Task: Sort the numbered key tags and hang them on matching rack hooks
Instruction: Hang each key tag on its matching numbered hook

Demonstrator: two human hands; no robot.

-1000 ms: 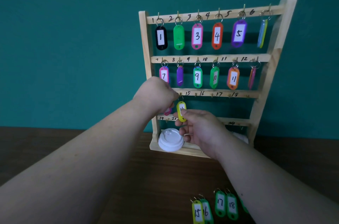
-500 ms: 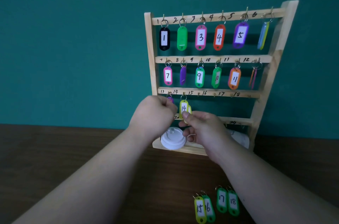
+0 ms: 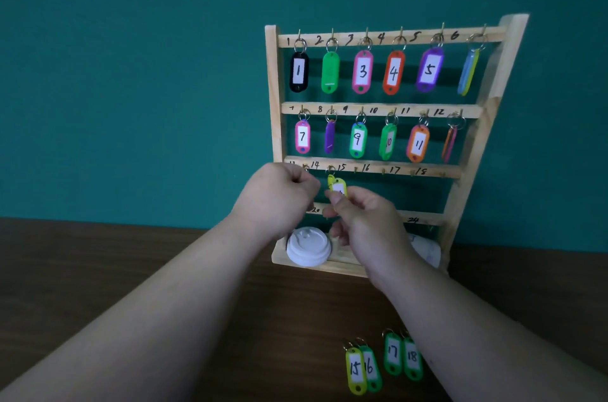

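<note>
The right hand's fingertips (image 3: 335, 204) are pinched closed on the lower part of the yellow plastic key tag (image 3: 339, 186), covering most of its white label, where half a second ago the "14" showed plainly. The tag hangs by its ring from the hook marked 14 on the third rail of the wooden key rack (image 3: 274, 98). The right hand (image 3: 365, 224) sits just below that rail. The left hand (image 3: 279, 194) has risen slightly and is curled into a fist against the hook marked 13; the purple tag glimpsed above it earlier is now hidden, so I cannot tell whether it grips anything. The tags numbered 15 (image 3: 356, 368), 16 (image 3: 371, 368), 17 (image 3: 392, 354) and 18 (image 3: 412, 357) lie unmoved on the dark wooden table (image 3: 131, 270).
</note>
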